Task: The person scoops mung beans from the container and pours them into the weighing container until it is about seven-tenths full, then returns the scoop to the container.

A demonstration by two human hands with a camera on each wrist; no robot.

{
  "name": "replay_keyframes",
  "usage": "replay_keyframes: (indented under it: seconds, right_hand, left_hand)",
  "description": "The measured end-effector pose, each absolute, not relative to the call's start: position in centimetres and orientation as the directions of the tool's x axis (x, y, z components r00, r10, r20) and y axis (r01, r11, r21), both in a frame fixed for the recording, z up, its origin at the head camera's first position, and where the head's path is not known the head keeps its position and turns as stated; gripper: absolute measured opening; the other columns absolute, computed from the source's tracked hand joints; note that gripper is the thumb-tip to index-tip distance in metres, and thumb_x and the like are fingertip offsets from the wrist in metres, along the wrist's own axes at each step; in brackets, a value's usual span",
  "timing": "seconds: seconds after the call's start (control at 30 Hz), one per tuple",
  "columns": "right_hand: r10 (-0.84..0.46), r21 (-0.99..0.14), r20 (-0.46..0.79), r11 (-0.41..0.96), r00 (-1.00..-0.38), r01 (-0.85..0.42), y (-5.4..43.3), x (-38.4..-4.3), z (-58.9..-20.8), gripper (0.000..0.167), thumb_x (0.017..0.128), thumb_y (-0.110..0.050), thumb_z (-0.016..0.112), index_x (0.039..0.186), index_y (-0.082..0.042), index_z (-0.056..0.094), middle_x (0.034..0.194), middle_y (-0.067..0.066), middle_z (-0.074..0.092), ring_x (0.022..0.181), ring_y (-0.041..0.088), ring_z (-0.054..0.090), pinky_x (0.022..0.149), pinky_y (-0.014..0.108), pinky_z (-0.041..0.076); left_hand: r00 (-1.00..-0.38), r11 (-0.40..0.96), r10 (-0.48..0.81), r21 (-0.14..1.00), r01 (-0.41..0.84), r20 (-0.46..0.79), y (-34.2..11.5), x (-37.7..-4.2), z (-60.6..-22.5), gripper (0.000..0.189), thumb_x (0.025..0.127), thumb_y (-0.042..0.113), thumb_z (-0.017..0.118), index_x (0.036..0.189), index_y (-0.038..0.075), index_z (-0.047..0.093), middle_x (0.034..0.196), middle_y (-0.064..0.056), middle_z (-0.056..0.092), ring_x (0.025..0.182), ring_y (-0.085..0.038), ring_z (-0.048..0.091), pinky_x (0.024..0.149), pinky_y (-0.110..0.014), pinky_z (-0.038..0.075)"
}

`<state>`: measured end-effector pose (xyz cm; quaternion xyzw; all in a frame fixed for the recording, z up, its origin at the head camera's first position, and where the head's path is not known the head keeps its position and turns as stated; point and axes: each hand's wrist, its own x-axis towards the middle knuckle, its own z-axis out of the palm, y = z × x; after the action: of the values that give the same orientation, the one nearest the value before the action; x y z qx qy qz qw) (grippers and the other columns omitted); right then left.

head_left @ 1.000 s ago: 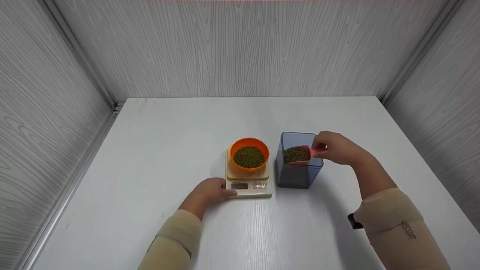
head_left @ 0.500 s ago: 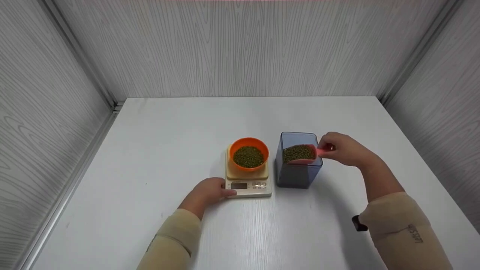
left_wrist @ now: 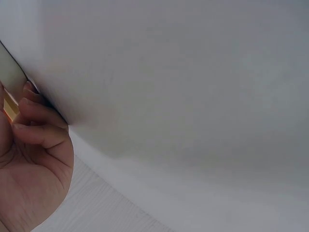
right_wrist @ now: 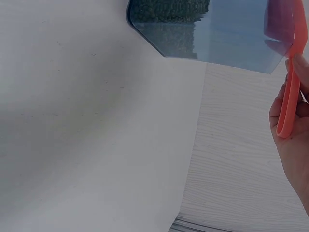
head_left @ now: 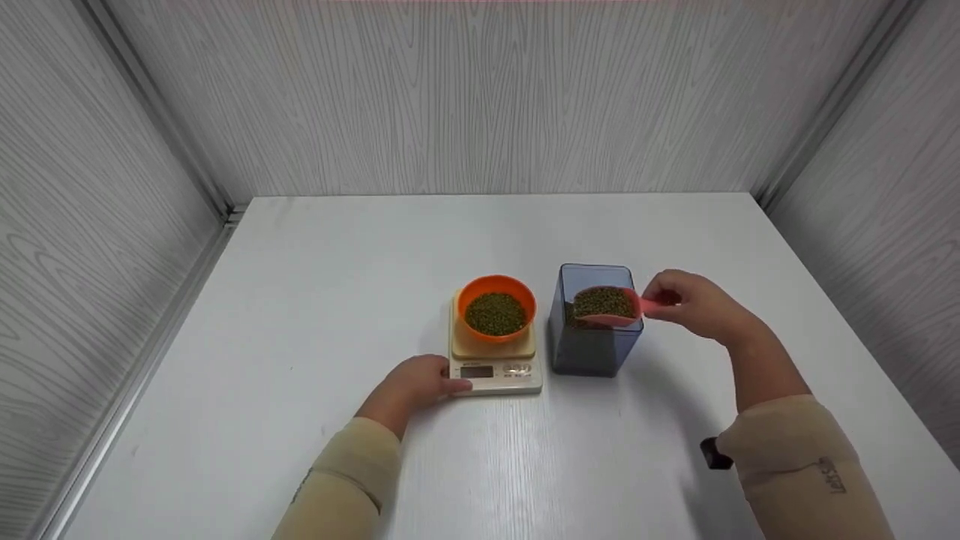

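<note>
My right hand (head_left: 696, 304) grips the handle of a pink-red scoop (head_left: 616, 319) heaped with small green beans, likely mung beans. The scoop is at the mouth of a clear bluish container (head_left: 592, 356), where more beans lie; the right wrist view shows the scoop handle (right_wrist: 288, 104) across my fingers. My left hand (head_left: 418, 381) holds the front left corner of a white kitchen scale (head_left: 499, 386), thumb on top, other fingers curled at its side. On the scale's yellowish platform stands an orange bowl (head_left: 497, 283) with green beans (head_left: 495, 313) inside. The scale's display (head_left: 477, 372) is unreadable.
A white table (head_left: 330, 285) lies under everything. Grey wood-patterned panels (head_left: 480, 97) rise at the back and on both sides. The container stands just right of the scale, a narrow gap between them.
My right hand has drawn the loaded scoop up and to the right, from down among the beans to the container's rim. My left hand stays on the scale.
</note>
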<state>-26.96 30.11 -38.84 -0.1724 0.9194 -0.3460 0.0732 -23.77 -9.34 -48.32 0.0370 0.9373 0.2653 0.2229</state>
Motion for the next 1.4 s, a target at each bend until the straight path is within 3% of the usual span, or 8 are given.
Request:
replay_keyframes:
  seconds: [0.17, 0.43, 1.0, 1.4]
  right_hand:
    - [-0.348, -0.706, -0.016, 0.668, -0.937, -0.236, 30.1, -26.7, -39.2, 0.014, 0.085, -0.019, 0.065, 0.095, -0.009, 0.061, 0.093, 0.008, 0.055, 0.084, 0.023, 0.049, 0.07, 0.029, 0.046]
    - [-0.332, -0.712, -0.022, 0.668, -0.943, -0.219, 30.1, -26.7, -39.5, 0.016, 0.086, -0.021, 0.065, 0.096, -0.009, 0.06, 0.094, 0.008, 0.056, 0.085, 0.022, 0.05, 0.071, 0.028, 0.047]
    - [-0.39, -0.667, 0.078, 0.663, -0.918, -0.339, 27.4, -27.1, -36.6, 0.014, 0.086, -0.02, 0.064, 0.095, -0.009, 0.061, 0.091, 0.007, 0.055, 0.082, 0.021, 0.049, 0.069, 0.026, 0.046]
    - [-0.402, -0.632, 0.087, 0.685, -0.911, -0.363, 24.2, -27.9, -36.1, 0.01, 0.086, -0.014, 0.064, 0.094, -0.008, 0.061, 0.092, 0.006, 0.054, 0.082, 0.02, 0.048, 0.069, 0.03, 0.045]
  left_hand:
    - [-0.894, 0.857, 0.182, 0.512, -0.06, -0.409, -9.3, -23.8, -48.3, 0.04, 0.077, 0.052, 0.065, 0.093, 0.015, 0.063, 0.09, 0.0, 0.059, 0.085, -0.02, 0.049, 0.087, -0.04, 0.041]
    - [-0.894, 0.85, 0.18, 0.523, -0.068, -0.41, -9.3, -23.6, -48.3, 0.046, 0.077, 0.051, 0.065, 0.103, 0.013, 0.064, 0.097, -0.001, 0.06, 0.089, -0.02, 0.05, 0.092, -0.042, 0.039]
    - [-0.896, 0.851, 0.181, 0.521, -0.065, -0.407, -9.4, -23.7, -48.4, 0.042, 0.077, 0.052, 0.065, 0.098, 0.015, 0.064, 0.091, 0.0, 0.06, 0.084, -0.02, 0.05, 0.087, -0.04, 0.041]
    - [-0.893, 0.846, 0.171, 0.526, -0.083, -0.416, -9.3, -23.6, -48.4, 0.047, 0.076, 0.053, 0.065, 0.105, 0.017, 0.064, 0.102, 0.0, 0.062, 0.095, -0.019, 0.053, 0.094, -0.042, 0.038]
